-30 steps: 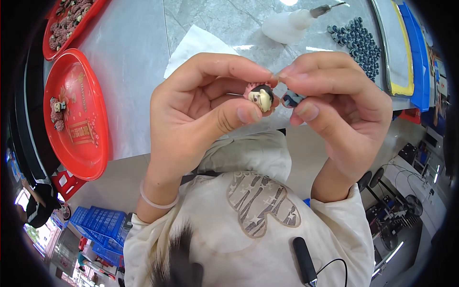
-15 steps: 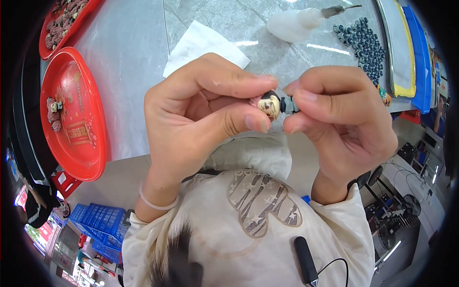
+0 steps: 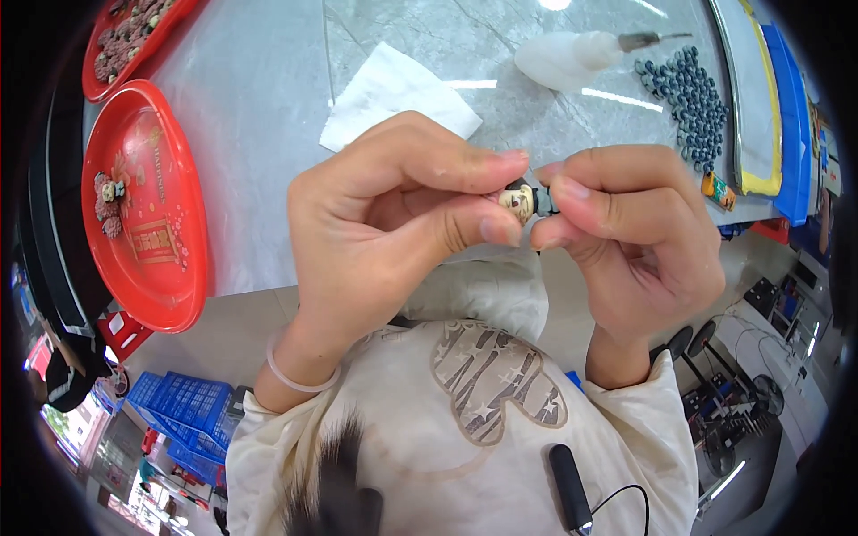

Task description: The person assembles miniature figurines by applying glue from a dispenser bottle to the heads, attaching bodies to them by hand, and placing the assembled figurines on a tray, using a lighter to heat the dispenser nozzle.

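Observation:
Between the fingertips of my left hand (image 3: 375,214) is a small figurine head (image 3: 517,204) with a pale face and dark hair, pinched by thumb and fingers. My right hand (image 3: 639,237) pinches a tiny grey-blue figurine body (image 3: 544,202) with a dark top. Head and body meet end to end, lying sideways above the table's near edge; fingers partly cover both, so I cannot tell how firmly they join. Beyond my left hand lies a white cloth or tissue (image 3: 398,94). At the far right a pile of similar dark blue-grey pieces (image 3: 688,103) rests on the table.
A white squeeze bottle (image 3: 563,61) with a thin metal tip lies on the grey tabletop (image 3: 259,116). At left, a red oval tray (image 3: 156,286) holds a few small figurine pieces. Another red tray (image 3: 165,31) behind it holds many more. A blue bin (image 3: 791,134) edges the right side.
My right hand has come in toward my left, and the figurine's body and head now sit closer together. The whole view has shifted slightly.

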The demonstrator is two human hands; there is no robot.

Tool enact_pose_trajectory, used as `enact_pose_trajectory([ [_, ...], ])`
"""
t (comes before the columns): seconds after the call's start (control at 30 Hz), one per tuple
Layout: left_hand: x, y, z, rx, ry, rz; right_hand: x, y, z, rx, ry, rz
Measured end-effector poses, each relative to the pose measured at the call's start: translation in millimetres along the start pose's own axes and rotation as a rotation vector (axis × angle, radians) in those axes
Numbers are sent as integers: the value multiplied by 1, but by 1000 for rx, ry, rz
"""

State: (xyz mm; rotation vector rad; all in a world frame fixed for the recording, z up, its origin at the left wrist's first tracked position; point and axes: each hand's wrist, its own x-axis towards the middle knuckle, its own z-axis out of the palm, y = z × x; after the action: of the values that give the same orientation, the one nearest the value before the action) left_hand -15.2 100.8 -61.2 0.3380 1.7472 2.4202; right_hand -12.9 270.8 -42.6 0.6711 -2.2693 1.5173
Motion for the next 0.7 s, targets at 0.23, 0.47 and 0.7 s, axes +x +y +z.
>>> enact_pose_trajectory([
  [0.23, -8, 26, 1, -314, -69, -222, 2, -17, 6, -172, -46, -164],
  [0.47, -3, 93, -74, 887, 576, 127, -1, -5, -2, -91, 103, -93],
  [0.7, 64, 142, -139, 1309, 211, -7, 0, -1, -7, -9, 126, -8],
])
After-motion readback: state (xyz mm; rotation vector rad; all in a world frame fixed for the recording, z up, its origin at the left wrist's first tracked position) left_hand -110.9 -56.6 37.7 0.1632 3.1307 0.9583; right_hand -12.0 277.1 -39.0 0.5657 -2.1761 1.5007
